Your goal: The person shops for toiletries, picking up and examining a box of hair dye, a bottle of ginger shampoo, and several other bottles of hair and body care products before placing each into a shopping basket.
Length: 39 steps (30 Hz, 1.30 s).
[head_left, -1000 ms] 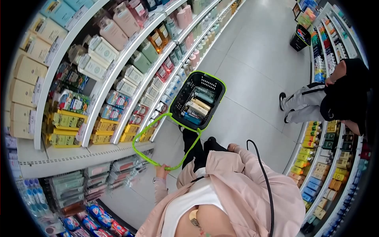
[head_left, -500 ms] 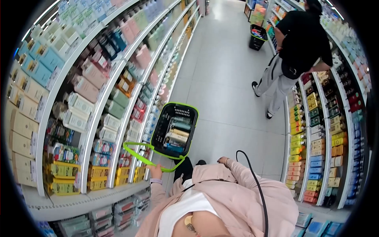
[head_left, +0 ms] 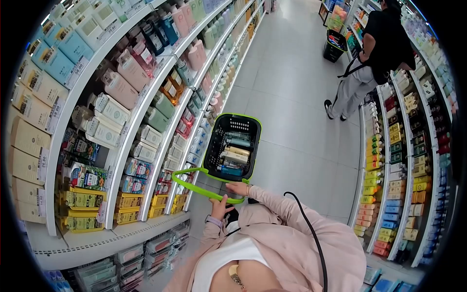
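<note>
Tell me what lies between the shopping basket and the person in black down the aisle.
In the head view, only bare grey floor tiles lie between the basket and the person in black.

there's just the one view, taken from the person's head, looking steeply down the front of their body and forward along the shop aisle. it is a wide fisheye, so the shelves (head_left: 121, 136) at the left of the frame and those at the right curve inward. the basket (head_left: 232, 146) sits close, in the middle, both hands near the lower centre. another person (head_left: 374, 53) stands far off at upper right.
</note>
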Each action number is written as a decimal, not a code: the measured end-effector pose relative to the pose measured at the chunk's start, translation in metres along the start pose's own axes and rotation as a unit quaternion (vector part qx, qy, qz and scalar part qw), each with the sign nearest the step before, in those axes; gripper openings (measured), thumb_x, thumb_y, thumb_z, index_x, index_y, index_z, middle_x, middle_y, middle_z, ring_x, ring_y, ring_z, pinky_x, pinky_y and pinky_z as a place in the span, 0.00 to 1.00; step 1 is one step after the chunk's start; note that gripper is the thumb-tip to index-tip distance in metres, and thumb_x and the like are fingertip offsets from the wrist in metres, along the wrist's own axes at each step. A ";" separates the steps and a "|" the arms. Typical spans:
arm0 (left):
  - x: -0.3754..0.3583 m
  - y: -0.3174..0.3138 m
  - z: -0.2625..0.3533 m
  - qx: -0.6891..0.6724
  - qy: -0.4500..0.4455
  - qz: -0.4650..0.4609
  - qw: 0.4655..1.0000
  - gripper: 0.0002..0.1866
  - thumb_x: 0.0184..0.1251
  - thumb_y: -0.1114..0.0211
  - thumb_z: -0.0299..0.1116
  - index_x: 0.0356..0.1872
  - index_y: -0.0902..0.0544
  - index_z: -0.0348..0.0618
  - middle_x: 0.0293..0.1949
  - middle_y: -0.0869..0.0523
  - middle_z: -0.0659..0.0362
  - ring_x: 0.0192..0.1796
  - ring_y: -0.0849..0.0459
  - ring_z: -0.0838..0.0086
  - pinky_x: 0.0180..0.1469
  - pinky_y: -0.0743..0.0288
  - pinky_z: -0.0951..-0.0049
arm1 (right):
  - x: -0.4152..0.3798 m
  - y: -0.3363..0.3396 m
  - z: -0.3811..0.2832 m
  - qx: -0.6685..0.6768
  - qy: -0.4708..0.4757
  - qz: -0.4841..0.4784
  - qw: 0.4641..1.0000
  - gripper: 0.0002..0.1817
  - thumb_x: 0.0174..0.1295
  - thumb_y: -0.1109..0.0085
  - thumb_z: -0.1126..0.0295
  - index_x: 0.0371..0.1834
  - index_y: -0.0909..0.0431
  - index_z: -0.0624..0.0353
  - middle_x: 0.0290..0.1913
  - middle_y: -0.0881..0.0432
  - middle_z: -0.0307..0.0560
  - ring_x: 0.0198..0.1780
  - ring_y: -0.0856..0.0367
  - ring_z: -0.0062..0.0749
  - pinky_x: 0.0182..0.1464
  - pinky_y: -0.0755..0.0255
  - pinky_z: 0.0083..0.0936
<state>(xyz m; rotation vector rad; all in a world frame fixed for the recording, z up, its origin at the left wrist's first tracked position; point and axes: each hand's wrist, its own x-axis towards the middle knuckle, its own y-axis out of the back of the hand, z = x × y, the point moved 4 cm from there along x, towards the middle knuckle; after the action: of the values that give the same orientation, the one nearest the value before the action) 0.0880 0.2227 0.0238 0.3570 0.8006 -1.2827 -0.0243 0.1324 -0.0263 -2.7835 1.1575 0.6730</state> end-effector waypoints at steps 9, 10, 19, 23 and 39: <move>0.017 0.119 0.047 -0.344 0.048 -0.023 0.937 0.12 0.59 0.46 0.35 0.41 0.36 0.46 0.40 0.28 0.57 0.44 0.27 0.64 0.43 0.31 0.55 | -0.044 -0.075 -0.054 -0.136 -0.114 -0.150 0.973 0.38 0.52 0.68 0.34 0.41 0.25 0.60 0.41 0.24 0.58 0.45 0.27 0.49 0.47 0.35 0.34; 0.026 0.140 0.052 -0.348 0.049 -0.023 0.936 0.12 0.59 0.46 0.35 0.41 0.36 0.46 0.40 0.28 0.57 0.44 0.27 0.64 0.43 0.31 0.55 | -0.043 -0.081 -0.062 -0.179 -0.104 -0.143 0.968 0.39 0.51 0.68 0.33 0.40 0.24 0.59 0.39 0.24 0.59 0.43 0.27 0.50 0.46 0.35 0.35; 0.034 0.209 0.093 -0.159 0.038 -0.040 0.986 0.09 0.60 0.49 0.30 0.40 0.37 0.48 0.39 0.27 0.60 0.40 0.24 0.68 0.38 0.30 0.57 | -0.027 -0.132 -0.106 -0.241 -0.167 -0.027 0.956 0.37 0.52 0.66 0.35 0.35 0.23 0.62 0.33 0.24 0.62 0.39 0.25 0.51 0.44 0.34 0.35; 0.039 0.222 0.111 -0.112 0.017 -0.048 0.992 0.11 0.60 0.48 0.32 0.41 0.39 0.49 0.38 0.26 0.61 0.39 0.24 0.69 0.37 0.29 0.60 | -0.010 -0.153 -0.090 -0.229 -0.176 0.022 0.957 0.37 0.52 0.65 0.36 0.26 0.22 0.63 0.27 0.23 0.61 0.34 0.25 0.52 0.40 0.33 0.36; 0.032 0.277 0.087 -0.128 -0.017 0.054 0.990 0.16 0.61 0.49 0.40 0.44 0.42 0.49 0.32 0.27 0.60 0.34 0.23 0.69 0.32 0.27 0.62 | 0.034 -0.193 -0.137 -0.155 -0.223 -0.070 0.960 0.35 0.47 0.57 0.34 0.22 0.23 0.62 0.20 0.22 0.45 0.27 0.22 0.33 0.33 0.30 0.26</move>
<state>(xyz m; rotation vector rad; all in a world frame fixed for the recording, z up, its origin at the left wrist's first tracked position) 0.3793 0.2211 0.0091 0.1682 0.8929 -1.0679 0.1807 0.2198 0.0609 -2.6862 0.8152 1.4783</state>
